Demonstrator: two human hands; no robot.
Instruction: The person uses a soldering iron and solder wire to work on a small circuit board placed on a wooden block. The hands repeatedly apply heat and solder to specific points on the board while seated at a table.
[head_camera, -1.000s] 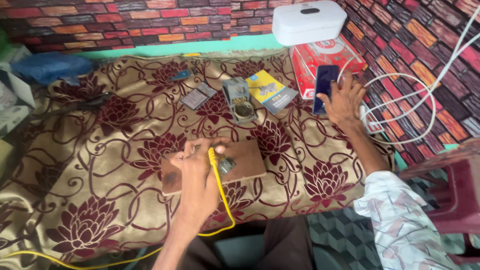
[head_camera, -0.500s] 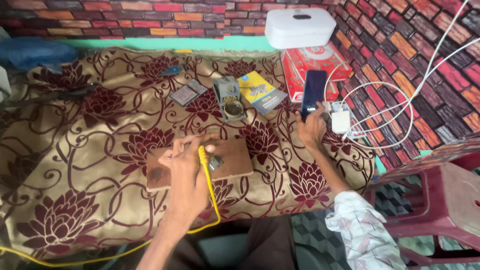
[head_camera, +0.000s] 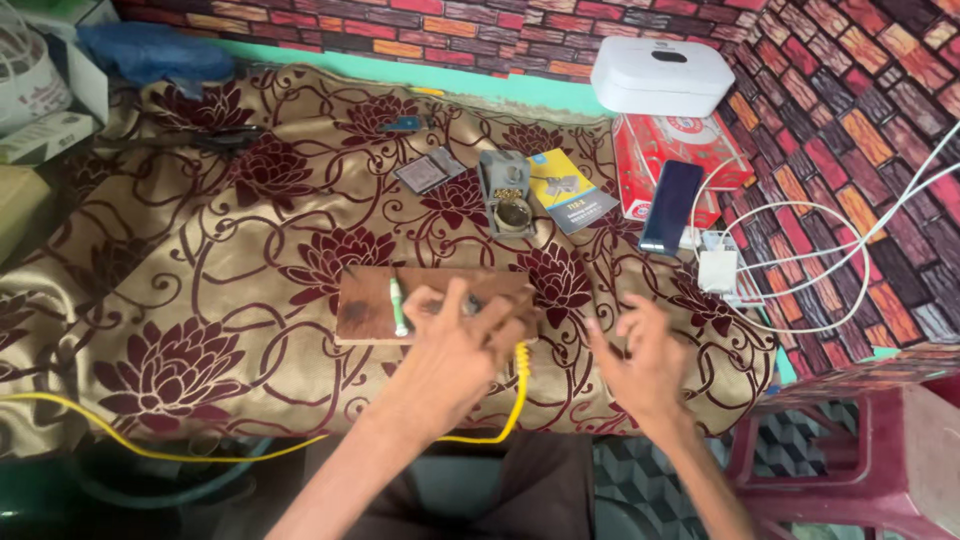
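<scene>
A brown wooden board (head_camera: 365, 310) lies on the floral gold and maroon cloth (head_camera: 200, 290). My left hand (head_camera: 455, 345) rests on the board's right half, curled around a yellow-handled tool (head_camera: 520, 362) whose yellow cable (head_camera: 150, 450) trails off to the left. Just left of its fingers, a thin green stick-like piece (head_camera: 397, 305) lies on the board. My right hand (head_camera: 640, 360) hovers blurred to the right of the board, fingers spread and holding nothing.
Behind the board stand a grey holder with brass wool (head_camera: 505, 195), a yellow and blue booklet (head_camera: 568, 198) and small grey squares (head_camera: 428, 172). At the right are a dark phone (head_camera: 670, 205), red box (head_camera: 700, 140), white case (head_camera: 660, 75), white charger (head_camera: 718, 270), and a red stool (head_camera: 860, 460).
My right hand has come back from the phone and charger to a spot beside the board. My left hand stays on the board with the yellow tool.
</scene>
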